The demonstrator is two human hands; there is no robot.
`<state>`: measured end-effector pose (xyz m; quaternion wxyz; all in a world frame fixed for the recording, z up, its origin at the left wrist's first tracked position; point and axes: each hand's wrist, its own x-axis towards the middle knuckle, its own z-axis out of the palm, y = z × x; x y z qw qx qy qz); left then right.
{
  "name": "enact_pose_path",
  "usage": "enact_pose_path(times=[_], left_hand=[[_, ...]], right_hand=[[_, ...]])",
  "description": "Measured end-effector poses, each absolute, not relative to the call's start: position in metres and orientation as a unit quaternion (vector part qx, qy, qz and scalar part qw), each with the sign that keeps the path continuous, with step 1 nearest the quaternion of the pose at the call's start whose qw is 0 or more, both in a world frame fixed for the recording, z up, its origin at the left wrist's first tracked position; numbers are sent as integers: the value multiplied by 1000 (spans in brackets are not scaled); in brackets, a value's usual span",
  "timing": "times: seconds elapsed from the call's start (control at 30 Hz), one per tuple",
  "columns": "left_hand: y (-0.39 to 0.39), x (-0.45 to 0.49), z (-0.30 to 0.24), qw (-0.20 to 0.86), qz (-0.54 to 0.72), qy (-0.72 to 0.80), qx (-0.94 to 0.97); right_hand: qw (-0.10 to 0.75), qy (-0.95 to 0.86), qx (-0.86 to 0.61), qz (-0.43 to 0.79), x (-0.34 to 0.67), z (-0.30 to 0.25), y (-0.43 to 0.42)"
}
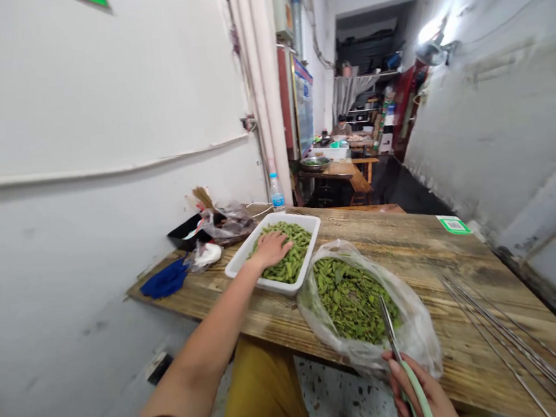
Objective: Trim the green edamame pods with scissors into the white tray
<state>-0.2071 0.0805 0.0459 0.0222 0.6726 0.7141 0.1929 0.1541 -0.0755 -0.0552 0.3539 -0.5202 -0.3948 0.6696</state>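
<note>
My left hand (pixel 272 248) lies on the green edamame pods (pixel 291 258) that fill a white plastic tray (pixel 313 226); its fingers are spread and rest on the pods. Low in the view, my right hand (pixel 421 386) is closed around the pale green handles of a pair of scissors (pixel 389 324). The blades point up and away from me, over the near right part of a clear plastic bag (pixel 418 313). This bag stands open beside the tray, with green pods, stems and leaf scraps (pixel 348 295) inside.
Behind the tray stands a water bottle (pixel 277 194). Left of it are a black box (pixel 184 235), plastic bags and a blue cloth (pixel 163 279). Thin metal skewers (pixel 510 338) lie at the right, near a QR-code card (pixel 453 225). Further back, a person (pixel 343 126) is by another table.
</note>
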Motion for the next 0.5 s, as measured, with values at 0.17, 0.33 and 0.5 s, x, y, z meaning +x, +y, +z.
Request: enact_pose_path(times=[0.17, 0.33, 0.5], left_hand=[[72, -215, 17, -72, 134, 702, 696], [87, -232, 0, -128, 155, 664, 720], [88, -234, -1, -129, 160, 670, 714]], right_hand=[[378, -403, -505, 663, 149, -42, -88], [372, -431, -508, 647, 142, -25, -84], [384, -448, -509, 627, 133, -19, -78]])
